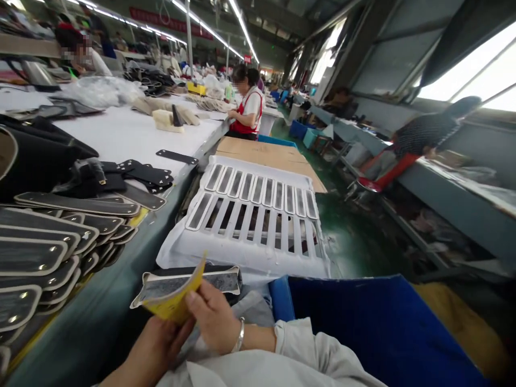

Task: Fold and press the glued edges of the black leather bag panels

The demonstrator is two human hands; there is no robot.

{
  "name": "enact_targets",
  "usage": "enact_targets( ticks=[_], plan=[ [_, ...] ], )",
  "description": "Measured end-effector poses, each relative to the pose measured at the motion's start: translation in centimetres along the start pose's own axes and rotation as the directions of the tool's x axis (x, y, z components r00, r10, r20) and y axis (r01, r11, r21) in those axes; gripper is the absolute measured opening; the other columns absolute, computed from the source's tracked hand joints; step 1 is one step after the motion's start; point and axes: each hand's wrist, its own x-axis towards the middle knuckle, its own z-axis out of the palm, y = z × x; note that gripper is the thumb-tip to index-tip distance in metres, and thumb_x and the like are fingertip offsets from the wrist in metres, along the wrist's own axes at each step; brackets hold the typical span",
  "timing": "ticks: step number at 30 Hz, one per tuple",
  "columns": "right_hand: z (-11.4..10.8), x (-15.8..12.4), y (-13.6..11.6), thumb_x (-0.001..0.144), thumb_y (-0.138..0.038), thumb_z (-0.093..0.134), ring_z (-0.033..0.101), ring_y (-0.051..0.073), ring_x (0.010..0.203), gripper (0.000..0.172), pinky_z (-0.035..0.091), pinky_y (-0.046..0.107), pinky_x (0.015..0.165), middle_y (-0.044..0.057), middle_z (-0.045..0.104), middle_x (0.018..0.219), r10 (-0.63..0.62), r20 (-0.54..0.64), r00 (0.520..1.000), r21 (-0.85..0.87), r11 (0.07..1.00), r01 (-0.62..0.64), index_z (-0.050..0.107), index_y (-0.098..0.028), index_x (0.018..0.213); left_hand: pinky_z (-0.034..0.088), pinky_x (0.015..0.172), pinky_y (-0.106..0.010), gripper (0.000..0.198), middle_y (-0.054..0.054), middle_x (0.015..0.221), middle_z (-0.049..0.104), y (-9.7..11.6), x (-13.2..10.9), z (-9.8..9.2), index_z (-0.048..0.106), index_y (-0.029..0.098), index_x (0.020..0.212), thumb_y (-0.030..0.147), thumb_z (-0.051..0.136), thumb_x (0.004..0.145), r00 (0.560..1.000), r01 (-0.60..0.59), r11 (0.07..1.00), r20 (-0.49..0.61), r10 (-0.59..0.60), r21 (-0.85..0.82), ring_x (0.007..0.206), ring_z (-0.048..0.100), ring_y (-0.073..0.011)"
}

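A yellow sheet-like piece with a pale edge [179, 303] is bent into a curve between my hands. My right hand [215, 317], with a silver bracelet at its wrist, pinches it from the right, thumb on top. Lower down, my left hand [155, 341] grips its bottom edge; part of those fingers is hidden. Just behind the yellow piece lies a dark grey panel with cream edges [220, 280], partly covered by it. Farther forward stands a white slotted frame [258, 250]. Grey oblong pieces with white rims [199, 211] fill its far row and one near-row slot.
Stacked grey oblong pieces with metal studs [36, 258] cover the table's edge at left, with black pieces [147, 174] beyond. A blue bin [342, 290] stands close on my right. Cardboard [262, 150] lies past the frame. A co-worker in red [250, 110] sits ahead.
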Motion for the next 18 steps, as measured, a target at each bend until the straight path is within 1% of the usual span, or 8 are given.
enact_targets(
  ticks=[2, 4, 5, 7, 9, 13, 16, 18],
  plan=[
    [-2.7, -0.2, -0.4, 0.087, -0.048, 0.043, 0.059, 0.014, 0.077, 0.033, 0.049, 0.027, 0.073, 0.002, 0.061, 0.087, 0.075, -0.226, 0.971, 0.116, 0.992, -0.049, 0.052, -0.018, 0.098, 0.052, 0.07, -0.034, 0.043, -0.007, 0.077, 0.069, 2.5, 4.2, -2.2, 0.069, 0.023, 0.08, 0.045, 0.033, 0.087, 0.979, -0.111, 0.991, 0.165, 0.122, -0.078, 0.073, 0.065, -0.0234],
    [-6.4, -0.3, -0.4, 0.086, -0.054, 0.04, 0.054, 0.012, 0.057, 0.036, 0.047, 0.025, 0.055, -0.001, 0.056, 0.072, 0.192, -0.405, 0.894, 0.147, 0.979, -0.144, 0.048, -0.02, 0.094, 0.05, 0.07, -0.031, 0.04, -0.005, 0.079, 0.069, 4.0, 8.6, -4.4, 0.068, 0.021, 0.081, 0.049, 0.039, 0.086, 0.897, -0.275, 0.954, 0.325, 0.3, -0.119, 0.074, 0.064, -0.0215],
    [-8.5, -0.4, -0.2, 0.087, -0.057, 0.036, 0.049, 0.011, 0.049, 0.039, 0.044, 0.024, 0.047, -0.003, 0.052, 0.065, 0.245, -0.465, 0.851, 0.118, 0.969, -0.215, 0.047, -0.02, 0.092, 0.049, 0.069, -0.029, 0.043, -0.004, 0.076, 0.068, 4.2, 10.8, -5.4, 0.068, 0.021, 0.076, 0.049, 0.037, 0.087, 0.892, -0.262, 0.957, 0.346, 0.291, -0.127, 0.073, 0.063, -0.0203],
    [-12.5, -0.5, 0.9, 0.089, -0.059, 0.023, 0.035, 0.009, 0.038, 0.047, 0.033, 0.022, 0.038, -0.006, 0.041, 0.055, 0.282, -0.516, 0.809, -0.071, 0.927, -0.368, 0.048, -0.019, 0.09, 0.047, 0.08, -0.03, 0.045, -0.005, 0.091, 0.07, 3.3, 14.6, -6.6, 0.066, 0.018, 0.091, 0.044, 0.03, 0.09, 0.952, -0.127, 0.982, 0.261, 0.16, -0.138, 0.087, 0.062, -0.0201],
    [-15.7, -0.6, 2.4, 0.091, -0.054, 0.021, 0.034, 0.009, 0.041, 0.048, 0.03, 0.022, 0.041, -0.006, 0.039, 0.053, 0.241, -0.481, 0.843, -0.415, 0.785, -0.461, 0.051, -0.018, 0.08, 0.04, 0.095, -0.03, 0.043, -0.006, 0.116, 0.064, 1.5, 17.4, -6.5, 0.061, 0.016, 0.111, 0.04, 0.033, 0.088, 0.912, -0.04, 0.978, 0.392, 0.12, -0.207, 0.106, 0.057, -0.0206],
    [-17.7, 0.0, 4.6, 0.089, -0.048, 0.036, 0.046, 0.011, 0.053, 0.044, 0.03, 0.023, 0.051, 0.001, 0.053, 0.058, 0.262, -0.364, 0.894, -0.719, 0.532, -0.448, 0.055, -0.017, 0.065, 0.031, 0.104, -0.029, 0.049, -0.003, 0.132, 0.053, -1.4, 19.9, -4.1, 0.054, 0.017, 0.125, 0.042, 0.043, 0.084, 0.658, 0.134, 0.908, 0.721, 0.219, -0.398, 0.119, 0.048, -0.0205],
    [-17.0, 1.3, 4.5, 0.094, -0.045, 0.027, 0.056, 0.015, 0.065, 0.048, 0.034, 0.025, 0.058, 0.006, 0.064, 0.071, 0.316, -0.24, 0.918, -0.913, 0.249, -0.324, 0.062, -0.018, 0.074, 0.027, 0.106, -0.031, 0.049, -0.002, 0.133, 0.051, -1.9, 20.4, -2.5, 0.055, 0.018, 0.124, 0.038, 0.048, 0.08, 0.646, 0.182, 0.863, 0.719, 0.257, -0.471, 0.122, 0.046, -0.0216],
    [-16.7, 2.3, 4.1, 0.095, -0.043, 0.025, 0.059, 0.016, 0.073, 0.048, 0.036, 0.026, 0.063, 0.007, 0.066, 0.08, 0.336, -0.194, 0.922, -0.948, 0.179, -0.265, 0.064, -0.019, 0.08, 0.025, 0.108, -0.031, 0.046, -0.001, 0.132, 0.053, -1.8, 20.8, -1.9, 0.057, 0.02, 0.122, 0.033, 0.047, 0.079, 0.644, 0.133, 0.847, 0.694, 0.321, -0.515, 0.122, 0.045, -0.0218]
  ],
)
